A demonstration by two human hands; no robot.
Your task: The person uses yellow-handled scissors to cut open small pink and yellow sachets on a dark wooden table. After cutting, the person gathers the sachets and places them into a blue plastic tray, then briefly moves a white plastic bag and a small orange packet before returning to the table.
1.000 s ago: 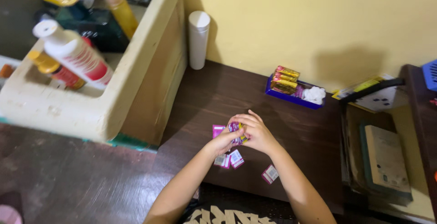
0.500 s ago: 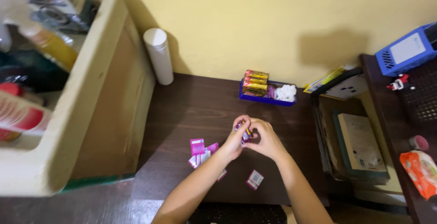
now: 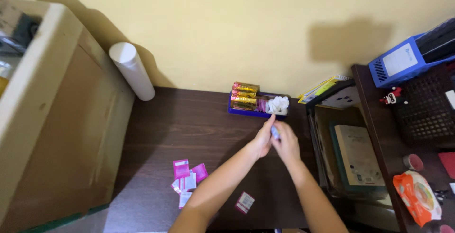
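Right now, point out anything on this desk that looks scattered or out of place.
Small pink sachets lie loosely strewn near the dark wooden desk's front edge, one apart from the rest. The blue tray by the wall looks tidy.

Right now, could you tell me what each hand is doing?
Left hand: closed on a small packet.
Right hand: closed on the same packet.

Dark wood, shiny foil, matt plaster

We see a dark-stained wooden tabletop [image 3: 189, 124] with smooth grain, glossy pink sachets [image 3: 187, 178] (foil or plastic film, we cannot tell), gold metallic wrappers [image 3: 244, 95] in a blue plastic tray [image 3: 251, 113], and a matt yellow wall [image 3: 213, 29].
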